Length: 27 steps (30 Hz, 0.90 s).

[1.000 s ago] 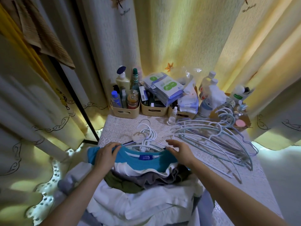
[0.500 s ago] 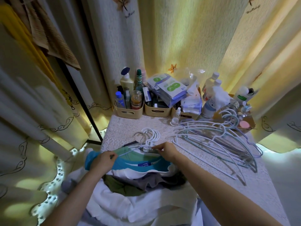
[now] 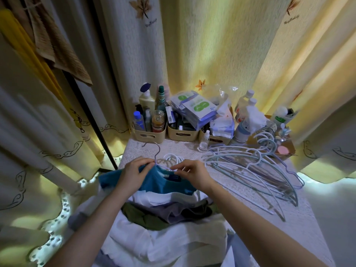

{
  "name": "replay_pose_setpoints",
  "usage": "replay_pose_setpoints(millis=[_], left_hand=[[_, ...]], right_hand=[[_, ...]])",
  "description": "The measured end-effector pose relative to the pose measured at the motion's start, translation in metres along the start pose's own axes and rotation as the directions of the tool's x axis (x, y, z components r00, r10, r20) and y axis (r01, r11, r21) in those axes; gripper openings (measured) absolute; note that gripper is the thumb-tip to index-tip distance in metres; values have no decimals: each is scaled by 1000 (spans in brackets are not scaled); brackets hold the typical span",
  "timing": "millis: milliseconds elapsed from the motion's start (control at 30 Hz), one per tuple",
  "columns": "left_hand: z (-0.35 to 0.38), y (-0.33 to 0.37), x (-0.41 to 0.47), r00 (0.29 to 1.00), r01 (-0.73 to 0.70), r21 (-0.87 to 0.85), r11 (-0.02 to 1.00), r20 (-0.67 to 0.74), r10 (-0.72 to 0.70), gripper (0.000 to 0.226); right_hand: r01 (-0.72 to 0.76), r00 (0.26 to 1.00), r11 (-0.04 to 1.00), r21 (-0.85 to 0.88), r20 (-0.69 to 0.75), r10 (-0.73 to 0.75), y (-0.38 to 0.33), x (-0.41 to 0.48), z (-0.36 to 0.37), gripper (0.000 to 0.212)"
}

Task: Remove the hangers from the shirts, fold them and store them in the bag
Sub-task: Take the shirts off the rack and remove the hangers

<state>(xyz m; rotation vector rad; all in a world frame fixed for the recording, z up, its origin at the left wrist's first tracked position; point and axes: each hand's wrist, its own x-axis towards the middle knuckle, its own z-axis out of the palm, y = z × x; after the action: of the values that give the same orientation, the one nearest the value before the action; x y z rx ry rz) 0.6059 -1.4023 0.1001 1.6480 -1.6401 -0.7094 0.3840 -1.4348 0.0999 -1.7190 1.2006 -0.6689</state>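
Curtained corner, lace-covered table: teal shirt tops the clothes pile at the table's 6 o'clock edge, with its hanger hook poking out at the collar's 12. Left hand has fingers curled, gripping the collar at the hanger neck; right hand, at 3 o'clock of it, pinches the hanger wire. Three beige bins at 12, loose hangers at 3, too tangled to count; curtain script and bottle labels unreadable.

Cream curtains w/ leaf embroidery hung far & on both sides, backlit yellow-green at far centre. Black pole slanted at left, brown towel draped above it. Table w/ white lace cloth ran near to far; pale floor at right.
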Motion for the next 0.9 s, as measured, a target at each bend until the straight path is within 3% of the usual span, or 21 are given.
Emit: replay_pose_setpoints(millis=[67,167,267,333,433,567,800,900], left_hand=[[-1,1,2,998,-3,-23,1000,65,5,14],[1,-1,-6,985,-18,17,1000,174,15,11],[4,-4,-11,996,-7,61,998,90,1,10],[2,-7,-10,999,12,57,998,50,-15,11],[3,-9,-6,999,5,59,998,33,-7,7],[0,-6,5,999,33,-20,999,-12,-33,11],[-9,-1,16,995,100,-56,993,2,-100,14],[-14,-4,19,985,160,-64,985,-58,-164,24]], right_hand=[[15,1000,999,-47,-15,-16,-3,-2,4,14],[1,997,980,-198,74,14,6,-9,-1,14],[22,988,889,-457,148,52,26,-19,-18,15],[45,990,852,-522,136,31,35,-27,-31,17],[74,995,853,-517,89,-33,39,-35,-43,19],[-4,998,951,-308,-64,-16,42,-43,-53,18],[44,994,862,-505,-64,-88,65,-62,-83,24],[-11,999,865,-502,-34,-7,78,-73,-86,13]])
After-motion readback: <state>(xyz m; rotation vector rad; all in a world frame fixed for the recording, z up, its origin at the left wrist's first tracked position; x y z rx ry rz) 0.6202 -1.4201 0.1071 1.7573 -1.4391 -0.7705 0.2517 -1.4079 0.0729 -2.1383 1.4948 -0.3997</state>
